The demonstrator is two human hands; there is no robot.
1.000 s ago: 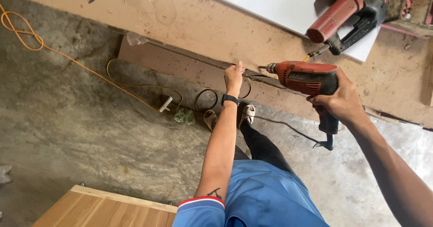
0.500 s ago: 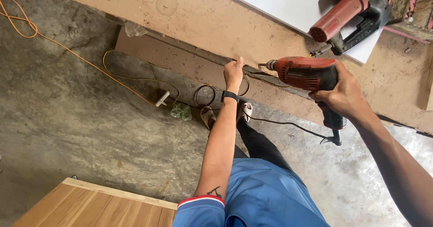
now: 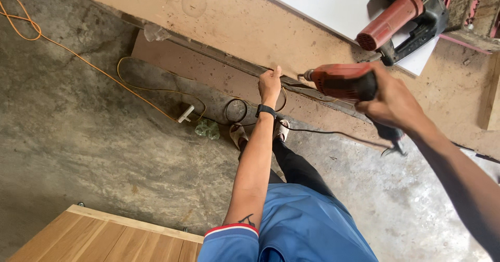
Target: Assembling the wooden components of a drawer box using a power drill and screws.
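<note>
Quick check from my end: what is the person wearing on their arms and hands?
Both hands are bare, no gloves. The left hand has a black band, like a watch, on its wrist. A small dark marking shows on the upper left arm, just above a short blue sleeve edged in red and white. The right hand and forearm are uncovered.

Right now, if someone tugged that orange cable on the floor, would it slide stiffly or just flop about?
Probably floppy: the orange cable lies in loose loops and curves across the concrete floor, so it likely bends easily. It looks thin, so likely light. One stretch runs toward a white plug, which might drag or snag on the rough surface when pulled.
</note>
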